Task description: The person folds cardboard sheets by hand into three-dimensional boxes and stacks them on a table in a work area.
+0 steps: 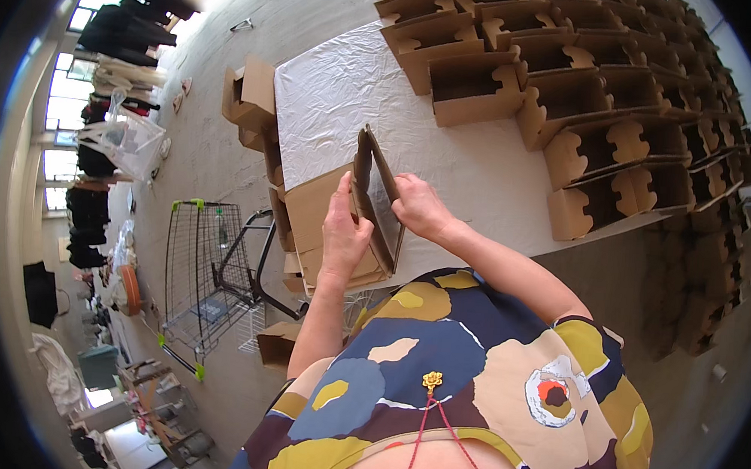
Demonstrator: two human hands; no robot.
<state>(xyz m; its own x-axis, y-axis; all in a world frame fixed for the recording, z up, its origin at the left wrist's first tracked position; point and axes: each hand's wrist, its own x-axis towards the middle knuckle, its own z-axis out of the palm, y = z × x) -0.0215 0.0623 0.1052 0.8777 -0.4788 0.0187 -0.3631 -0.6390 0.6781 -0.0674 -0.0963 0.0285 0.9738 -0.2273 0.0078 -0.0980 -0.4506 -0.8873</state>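
A brown cardboard box (385, 220), partly folded out with a narrow gap between its panels, stands tilted near the white-covered table's front edge. My left hand (344, 239) is on its left side, index finger stretched along the panel and thumb toward the box. On the right panel's upper edge, my right hand (421, 208) is closed, fingers bent around the cardboard. Flat cardboard blanks (315, 218) lie beneath and to the left of my left hand. The inside of the box is mostly dark.
Rows of open cardboard boxes (478, 103) with notched flaps crowd the table's far and right side. The white table cover (324, 85) is wrinkled. More boxes (253, 96) sit along the left edge. A wire cart (193, 266) stands on the floor at left.
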